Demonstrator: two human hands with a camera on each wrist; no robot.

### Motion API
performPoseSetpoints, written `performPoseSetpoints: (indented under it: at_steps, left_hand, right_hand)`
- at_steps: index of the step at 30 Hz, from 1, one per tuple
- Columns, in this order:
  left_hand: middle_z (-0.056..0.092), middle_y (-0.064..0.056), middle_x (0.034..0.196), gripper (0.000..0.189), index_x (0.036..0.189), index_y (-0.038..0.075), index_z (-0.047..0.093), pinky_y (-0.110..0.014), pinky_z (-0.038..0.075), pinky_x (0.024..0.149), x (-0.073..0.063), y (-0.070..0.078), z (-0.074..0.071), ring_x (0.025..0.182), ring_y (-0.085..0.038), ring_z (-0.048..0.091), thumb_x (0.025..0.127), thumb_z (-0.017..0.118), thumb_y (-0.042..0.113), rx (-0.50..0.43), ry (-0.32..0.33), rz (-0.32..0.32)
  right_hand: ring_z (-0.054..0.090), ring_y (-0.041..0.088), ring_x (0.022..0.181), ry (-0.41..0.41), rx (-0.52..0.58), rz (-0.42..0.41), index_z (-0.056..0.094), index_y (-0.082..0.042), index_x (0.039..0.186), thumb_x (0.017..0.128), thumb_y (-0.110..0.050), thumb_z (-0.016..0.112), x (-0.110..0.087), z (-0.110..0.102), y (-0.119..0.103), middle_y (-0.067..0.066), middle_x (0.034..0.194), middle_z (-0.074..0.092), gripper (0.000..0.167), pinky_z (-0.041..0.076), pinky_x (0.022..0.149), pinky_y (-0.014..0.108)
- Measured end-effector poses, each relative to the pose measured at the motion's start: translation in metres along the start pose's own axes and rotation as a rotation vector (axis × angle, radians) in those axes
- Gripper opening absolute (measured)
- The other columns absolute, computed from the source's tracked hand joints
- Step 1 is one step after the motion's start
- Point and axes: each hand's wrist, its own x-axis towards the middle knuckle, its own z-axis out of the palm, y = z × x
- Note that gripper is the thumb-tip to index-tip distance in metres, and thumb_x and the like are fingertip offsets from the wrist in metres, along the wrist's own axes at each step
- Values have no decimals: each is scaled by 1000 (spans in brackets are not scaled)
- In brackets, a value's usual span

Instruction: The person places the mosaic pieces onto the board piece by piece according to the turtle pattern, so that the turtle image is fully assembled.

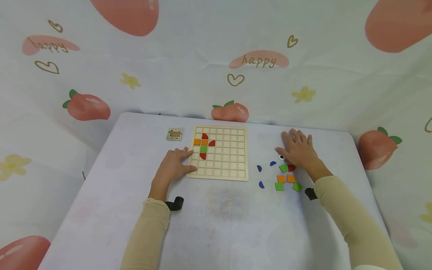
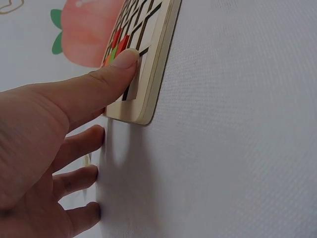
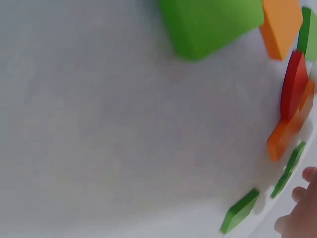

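L hand (image 1: pixel 173 163) lies loose, thumb on the board's (image 1: pixel 229 165) near-left corner; R hand (image 1: pixel 299 150) is spread, thumb by the eye disc (image 1: pixel 281 157) — grasping nothing visible. Board's on the bench (image 1: pixel 216 240), loose tiles (image 1: pixel 281 179) to its right — prob. light, stiff; best pinched by edges. Red tile's (image 1: pixel 291 167) part-hidden by R hand; R palm unseen, R wrist view blurred.

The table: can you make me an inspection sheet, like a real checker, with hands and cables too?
Surface: white table, with a greyish smudge in front of the board.
Job's things: grid board bearing six coloured pieces; loose pieces to its right; small picture card to its left.
Clutter: a black object by each wrist.
Hands: left hand has its thumb on the board; right hand is spread by the loose pieces.
Cables: nothing clearly seen.
Surroundings: cloth printed with fruit, flowers, hearts.
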Motion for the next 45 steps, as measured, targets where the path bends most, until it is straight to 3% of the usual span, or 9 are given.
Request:
performPoseSetpoints:
  at_steps: [12, 25, 35, 40, 45]
  left_hand:
    - [39, -5, 164, 79, 152, 22, 50, -58, 26, 126, 0, -1, -1, 156, -42, 23, 83, 82, 44, 1, -7, 1]
    - [38, -5, 164, 79, 153, 21, 49, -57, 24, 127, -1, 2, -5, 156, -42, 23, 84, 81, 44, 20, -22, 3]
    - [38, -5, 164, 78, 153, 21, 48, -57, 24, 127, -2, 1, -6, 156, -43, 23, 85, 80, 44, 21, -24, 8]
    - [38, -4, 164, 78, 152, 21, 49, -57, 23, 127, -2, 1, -5, 156, -42, 22, 85, 81, 43, 3, -22, 0]
    - [38, -4, 165, 78, 152, 22, 49, -58, 23, 127, -2, 1, -3, 157, -42, 22, 85, 81, 44, 7, -25, 6]
  right_hand:
    - [14, 61, 145, 28, 34, 53, 31, -7, 154, 105, -44, 49, -12, -5, 24, 34, 162, 13, 65, 3, 120, 78]
    - [27, 56, 138, 139, 51, 6, 55, -2, 137, 102, -27, 60, -13, -5, 24, 32, 154, 33, 43, 26, 118, 71]
    - [29, 52, 140, 157, 88, 4, 66, 4, 126, 96, -17, 66, 2, -5, 5, 27, 152, 42, 37, 30, 116, 68]
    - [35, 50, 136, 170, 91, -77, 70, -1, 121, 94, -22, 70, 8, -3, -10, 24, 148, 47, 34, 32, 112, 68]
    - [51, 43, 123, 171, 124, -137, 68, -4, 125, 97, -22, 66, 11, -3, -34, 20, 135, 62, 34, 41, 105, 63]
